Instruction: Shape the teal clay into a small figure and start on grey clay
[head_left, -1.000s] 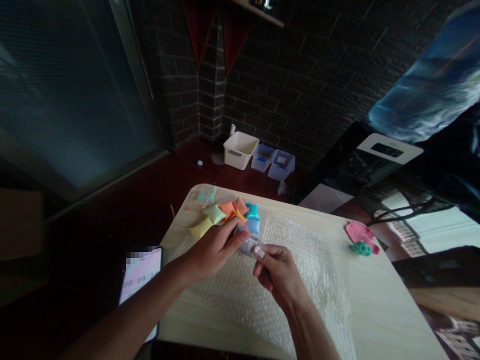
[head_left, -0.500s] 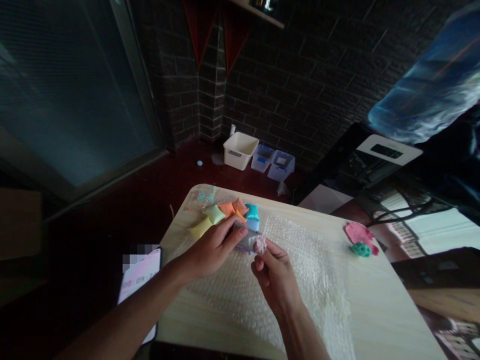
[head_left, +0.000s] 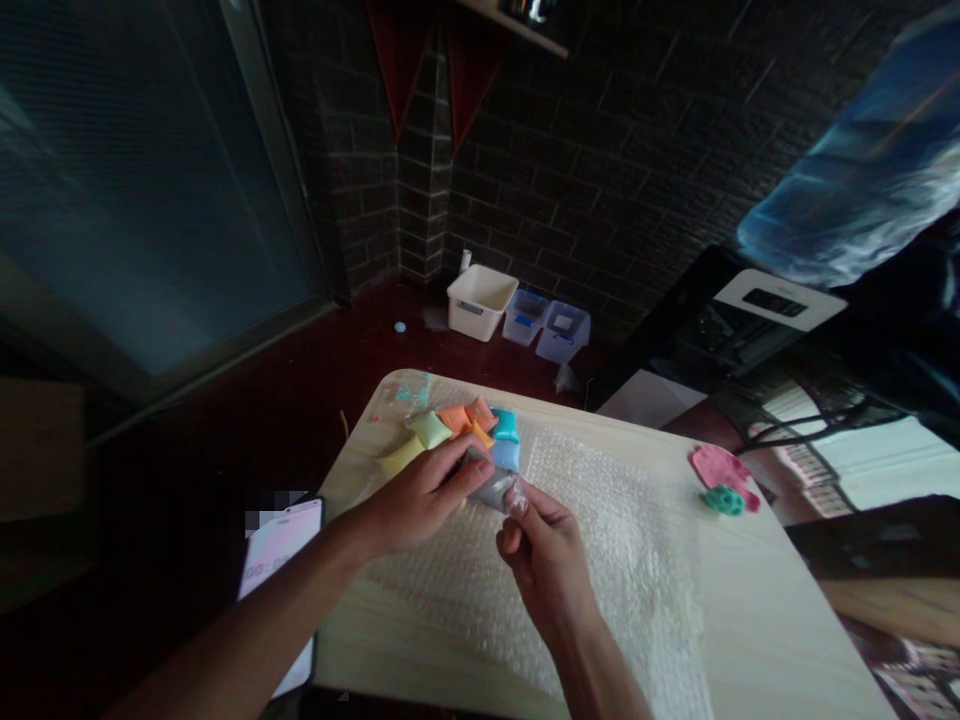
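Note:
My left hand point(head_left: 420, 495) and my right hand point(head_left: 544, 550) both pinch one small grey plastic packet point(head_left: 495, 490) above a sheet of bubble wrap point(head_left: 600, 540) on a light wooden table point(head_left: 750, 600). The left fingers grip its left end, and the right thumb and forefinger grip its right end. Just behind the hands lies a cluster of small coloured packets: yellow point(head_left: 401, 455), pale green point(head_left: 430, 428), orange point(head_left: 461, 415) and blue point(head_left: 506, 437).
A pink clay piece point(head_left: 718, 466) and a green lump point(head_left: 724, 499) lie at the table's right side. A phone point(head_left: 277, 560) stands at the left edge. White and clear bins point(head_left: 480, 300) sit on the floor by the brick wall.
My right hand has shifted a little left and nearer along the packet's right end. The left hand keeps its grip with almost no movement.

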